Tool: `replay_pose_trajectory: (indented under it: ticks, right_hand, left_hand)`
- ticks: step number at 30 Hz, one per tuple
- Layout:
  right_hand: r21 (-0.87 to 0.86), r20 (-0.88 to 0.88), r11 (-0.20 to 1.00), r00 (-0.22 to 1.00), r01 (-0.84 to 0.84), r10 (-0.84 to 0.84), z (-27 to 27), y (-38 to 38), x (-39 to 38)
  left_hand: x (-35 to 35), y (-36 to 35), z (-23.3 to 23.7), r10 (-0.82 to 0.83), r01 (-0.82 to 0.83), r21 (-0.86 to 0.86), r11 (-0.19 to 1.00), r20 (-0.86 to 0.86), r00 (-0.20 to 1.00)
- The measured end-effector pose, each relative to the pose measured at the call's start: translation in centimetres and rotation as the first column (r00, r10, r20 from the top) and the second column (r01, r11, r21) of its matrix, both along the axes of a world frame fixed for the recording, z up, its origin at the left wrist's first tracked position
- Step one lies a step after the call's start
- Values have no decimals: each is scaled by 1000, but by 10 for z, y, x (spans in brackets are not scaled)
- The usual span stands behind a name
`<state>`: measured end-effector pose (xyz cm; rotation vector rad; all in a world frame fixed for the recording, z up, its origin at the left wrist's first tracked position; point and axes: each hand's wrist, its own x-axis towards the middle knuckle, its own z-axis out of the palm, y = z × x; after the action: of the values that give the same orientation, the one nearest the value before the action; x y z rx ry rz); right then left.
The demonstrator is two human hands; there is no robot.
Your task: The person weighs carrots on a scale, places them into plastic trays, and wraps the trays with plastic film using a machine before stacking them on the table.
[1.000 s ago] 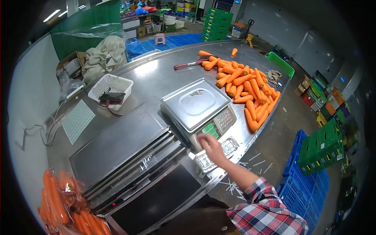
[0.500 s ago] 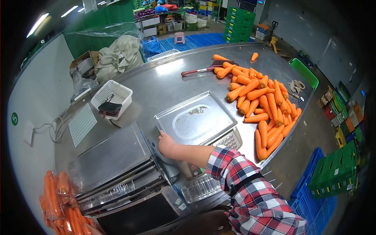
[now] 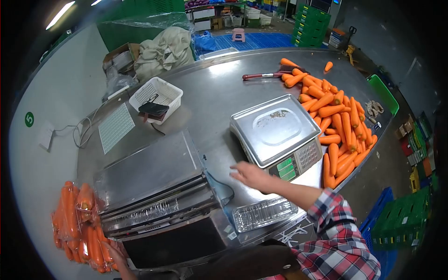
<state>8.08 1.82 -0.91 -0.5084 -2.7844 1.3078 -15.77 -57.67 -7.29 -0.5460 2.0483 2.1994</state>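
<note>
My right hand [image 3: 252, 177] is held above the table just left of the scale's display, its fingers apart and holding nothing. The digital scale [image 3: 275, 130] has a bare metal pan with some brown specks, and its display glows green. Below my hand lies a clear plastic tray [image 3: 265, 214]. At the bottom left, my left hand [image 3: 119, 259] reaches to the wrapped carrots [image 3: 74, 219], its fingers stretched against the packs and partly cut off by the wrapping machine. That film wrapping machine [image 3: 154, 172] stands between my hands.
Loose carrots [image 3: 345, 121] are heaped right of the scale, beside a red-handled brush [image 3: 263, 75]. A white basket [image 3: 156, 98] holds a dark wallet-like item and glasses. A pale gridded sheet [image 3: 115, 128] lies left. Green crates [image 3: 310, 25] are stacked behind.
The scale has shifted right, away from the wrapping machine, and my right hand has left its edge. My left hand has come into view at the wrapped carrots. The view has turned left.
</note>
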Motion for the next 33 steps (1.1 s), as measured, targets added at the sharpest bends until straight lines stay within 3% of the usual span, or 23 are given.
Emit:
replay_pose_trajectory:
  ticks: [2,4,6,7,8,10,13,16,18,22,24,26,28,31,32,33]
  right_hand:
    - [-272,73,958,995,88,-71,-20,-40,20]
    - [-269,58,963,998,26,-10,-29,-72,26]
    - [7,-49,997,996,-75,75,-35,-93,31]
    - [116,-105,993,994,6,6,-39,-100,36]
    - [111,-103,994,995,0,11,-40,-95,39]
    - [102,-95,995,995,-17,27,-38,-74,51]
    - [51,-45,999,999,0,2,-29,-57,75]
    - [34,-23,999,1000,-3,4,-21,-50,93]
    - [57,-14,998,1000,-19,19,-27,-45,103]
    - [-58,36,998,999,-27,29,-8,-40,138]
    - [355,-34,934,999,52,-42,-17,-35,176]
    - [603,104,795,980,73,-169,-40,-30,224]
    - [629,65,776,991,47,-113,-54,-16,252]
    - [624,102,779,995,-69,6,-66,-3,264]
    - [608,131,782,989,-139,75,-69,12,271]
    - [628,-16,772,990,-100,142,-68,19,272]
  left_hand:
    - [2,20,12,47,-49,-47,998,-38,998]
    - [-9,7,-2,122,-124,-63,990,-31,992]
    - [-13,-2,-9,85,-83,-61,995,30,996]
    - [-13,-4,-9,64,-60,-62,996,66,996]
    - [-10,-3,-14,48,-45,-56,997,49,998]
    - [27,56,23,20,-20,-40,999,19,1000]
    - [23,40,-2,-94,96,-31,995,67,993]
    - [36,55,6,-184,187,-24,982,105,977]
    - [28,42,-11,-146,137,71,988,134,980]
    - [21,38,-18,-95,100,-40,994,105,990]
    - [23,44,-12,-51,56,-159,986,32,998]
    - [30,53,-2,9,-46,-307,951,-120,993]
    - [37,61,14,-8,-146,-442,885,-328,945]
    - [51,86,36,-217,-145,-507,850,-587,780]
    - [64,104,44,-311,-111,-551,827,-612,727]
    - [74,131,58,-425,-117,-706,698,-540,726]
